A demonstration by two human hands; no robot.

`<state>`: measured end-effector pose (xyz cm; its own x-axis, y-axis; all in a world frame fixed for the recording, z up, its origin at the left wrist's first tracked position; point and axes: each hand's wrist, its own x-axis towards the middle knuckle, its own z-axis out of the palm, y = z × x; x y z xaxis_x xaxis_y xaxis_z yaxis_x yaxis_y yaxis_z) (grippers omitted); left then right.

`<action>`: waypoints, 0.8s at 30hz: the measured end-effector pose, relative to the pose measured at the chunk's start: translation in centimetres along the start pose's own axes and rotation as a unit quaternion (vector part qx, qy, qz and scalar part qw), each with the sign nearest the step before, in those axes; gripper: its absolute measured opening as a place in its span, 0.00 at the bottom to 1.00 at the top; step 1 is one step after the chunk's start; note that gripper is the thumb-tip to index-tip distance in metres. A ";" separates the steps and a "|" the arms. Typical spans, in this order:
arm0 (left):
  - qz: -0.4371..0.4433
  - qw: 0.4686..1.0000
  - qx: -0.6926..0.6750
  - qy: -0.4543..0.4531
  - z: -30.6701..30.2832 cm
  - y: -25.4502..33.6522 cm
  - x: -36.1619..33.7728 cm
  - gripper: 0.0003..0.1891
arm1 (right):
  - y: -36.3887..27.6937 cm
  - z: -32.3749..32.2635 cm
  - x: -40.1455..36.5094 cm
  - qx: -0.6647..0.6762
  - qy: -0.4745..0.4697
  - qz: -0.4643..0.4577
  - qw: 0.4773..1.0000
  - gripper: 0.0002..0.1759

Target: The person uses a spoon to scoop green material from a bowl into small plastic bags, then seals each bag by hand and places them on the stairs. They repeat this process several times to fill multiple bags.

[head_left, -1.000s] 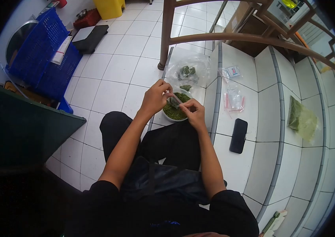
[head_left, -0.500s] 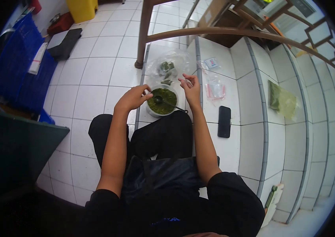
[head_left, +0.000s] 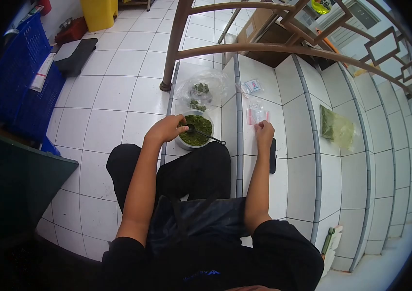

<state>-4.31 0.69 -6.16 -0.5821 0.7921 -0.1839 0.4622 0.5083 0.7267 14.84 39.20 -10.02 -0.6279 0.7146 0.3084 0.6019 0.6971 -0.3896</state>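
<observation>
A round tub [head_left: 180, 142] of chopped green leaves [head_left: 197, 131] stands on the lowest step, with a dark spoon [head_left: 207, 135] lying across it. My left hand [head_left: 167, 129] is at the tub's left rim, fingers curled by the spoon's bowl; what they hold, if anything, is too small to make out. Out to the right, my right hand [head_left: 265, 132] pinches the lower edge of the small clear bags with pink strips [head_left: 257, 115]. Behind the tub lies an open clear plastic bag [head_left: 215, 87] with green leaves inside.
A black phone [head_left: 273, 157] lies beside my right wrist. A bag of green leaves [head_left: 332, 127] rests on a higher step, and a small packet [head_left: 253, 86] lies behind the clear bags. A brown metal railing [head_left: 264, 47] crosses behind. Blue crates [head_left: 16, 77] stand left.
My right hand has moved right and down from beside the tub to the small clear bags, and its fingers have closed. My left hand stays by the tub. The view has shifted slightly.
</observation>
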 end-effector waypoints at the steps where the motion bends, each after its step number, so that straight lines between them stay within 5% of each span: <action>1: -0.001 1.000 0.000 0.001 0.1 0.0 -0.1 0.19 | -0.1 -0.1 0.0 0.001 0.003 0.017 1.000 0.11; 8: 0.054 0.997 -0.026 0.048 0.3 1.6 -0.3 0.19 | -4.8 -2.6 0.3 0.067 0.176 -0.147 0.971 0.08; 11: 0.113 0.980 -0.114 0.113 1.1 3.0 0.4 0.21 | -9.5 -1.6 -1.3 0.355 -0.144 -0.074 0.921 0.13; 15: 0.128 0.956 -0.243 0.101 1.1 4.6 0.5 0.17 | -13.4 2.2 -5.0 0.530 -0.308 -0.058 0.788 0.16; 17: 0.124 0.960 -0.234 0.087 1.5 4.1 0.6 0.13 | -13.7 3.9 -6.4 0.571 -0.367 0.007 0.734 0.17; 24: 0.081 0.974 -0.185 0.108 2.1 4.1 0.7 0.10 | -14.4 5.0 -8.4 0.614 -0.338 0.022 0.712 0.16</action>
<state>-1.41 4.04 -4.71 -0.6671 0.7420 0.0664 0.3098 0.1952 0.9305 8.95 22.84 -11.35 -0.9662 0.2521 -0.0546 0.0033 -0.1998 -0.9798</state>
